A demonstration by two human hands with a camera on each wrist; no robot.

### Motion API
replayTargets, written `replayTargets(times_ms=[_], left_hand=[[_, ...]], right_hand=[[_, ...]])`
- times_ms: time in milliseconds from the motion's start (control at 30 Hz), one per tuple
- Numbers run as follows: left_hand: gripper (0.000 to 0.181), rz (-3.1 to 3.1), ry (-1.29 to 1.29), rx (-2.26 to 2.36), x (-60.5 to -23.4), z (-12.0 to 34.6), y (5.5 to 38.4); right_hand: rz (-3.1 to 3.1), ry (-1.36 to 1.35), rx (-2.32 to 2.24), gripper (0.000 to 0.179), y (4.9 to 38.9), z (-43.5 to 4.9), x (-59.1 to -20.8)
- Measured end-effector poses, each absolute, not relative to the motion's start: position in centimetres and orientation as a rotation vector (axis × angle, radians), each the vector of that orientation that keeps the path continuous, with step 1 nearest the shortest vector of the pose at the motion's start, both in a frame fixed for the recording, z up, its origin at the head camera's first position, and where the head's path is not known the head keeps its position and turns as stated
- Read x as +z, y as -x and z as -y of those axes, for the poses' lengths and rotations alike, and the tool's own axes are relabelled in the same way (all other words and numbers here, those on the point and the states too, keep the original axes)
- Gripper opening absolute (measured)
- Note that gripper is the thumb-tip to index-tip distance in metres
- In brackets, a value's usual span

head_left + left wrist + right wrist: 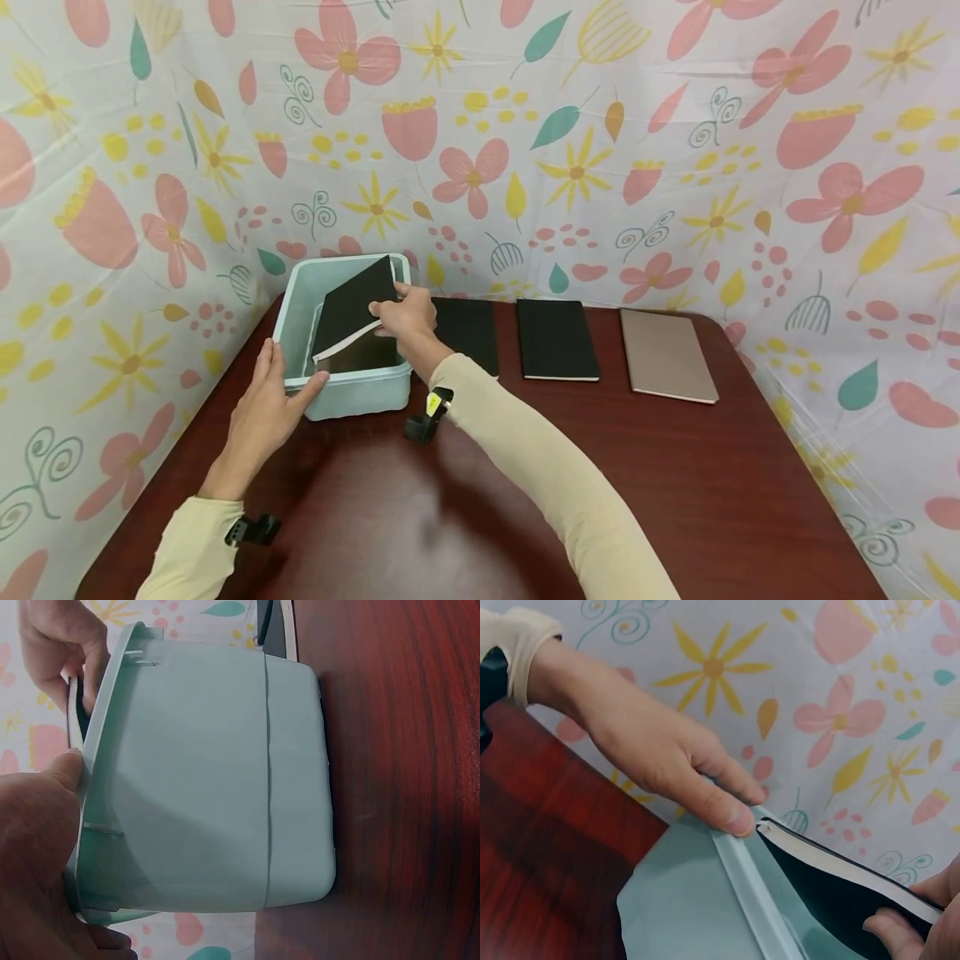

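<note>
A light blue-green plastic bin [360,398] stands at the back left of the table. My right hand [408,318] pinches a black notebook [351,310] by its right side, thumb on one face. The notebook tilts inside the bin, its white page edge toward me; in the right wrist view its near corner is by the rim. My left hand [262,410] holds the bin's front left corner, thumb over the front rim and fingers along the left side. Below the tilted notebook a dark surface shows in the bin; I cannot tell what it is.
Right of the bin, a black notebook [468,329], another black notebook [557,337] and a taupe notebook [667,354] lie in a row along the back of the dark red table [525,467]. A flowered curtain [480,233] closes off the back and sides.
</note>
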State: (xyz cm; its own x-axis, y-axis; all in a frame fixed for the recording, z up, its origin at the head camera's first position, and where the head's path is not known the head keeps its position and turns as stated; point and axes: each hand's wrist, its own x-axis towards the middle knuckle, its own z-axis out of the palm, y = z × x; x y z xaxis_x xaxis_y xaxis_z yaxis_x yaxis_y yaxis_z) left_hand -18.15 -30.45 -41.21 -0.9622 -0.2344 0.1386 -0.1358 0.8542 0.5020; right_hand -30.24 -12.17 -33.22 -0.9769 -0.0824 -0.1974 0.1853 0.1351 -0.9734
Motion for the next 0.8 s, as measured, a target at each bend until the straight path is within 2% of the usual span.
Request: replayTargets(times_ms=[367, 800], left_hand=[[0.102, 2.833, -0.273, -0.746, -41.1, 30.4, 18.2], [0.1, 2.842, -0.275, -0.743, -41.1, 30.4, 18.0]], right_hand=[[-2.347, -0.142, -1.852, 0.058, 30.4, 14.6, -35.3], [-2.711, 0.009, -1.604, 0.049, 30.0, 15.6, -36.7]])
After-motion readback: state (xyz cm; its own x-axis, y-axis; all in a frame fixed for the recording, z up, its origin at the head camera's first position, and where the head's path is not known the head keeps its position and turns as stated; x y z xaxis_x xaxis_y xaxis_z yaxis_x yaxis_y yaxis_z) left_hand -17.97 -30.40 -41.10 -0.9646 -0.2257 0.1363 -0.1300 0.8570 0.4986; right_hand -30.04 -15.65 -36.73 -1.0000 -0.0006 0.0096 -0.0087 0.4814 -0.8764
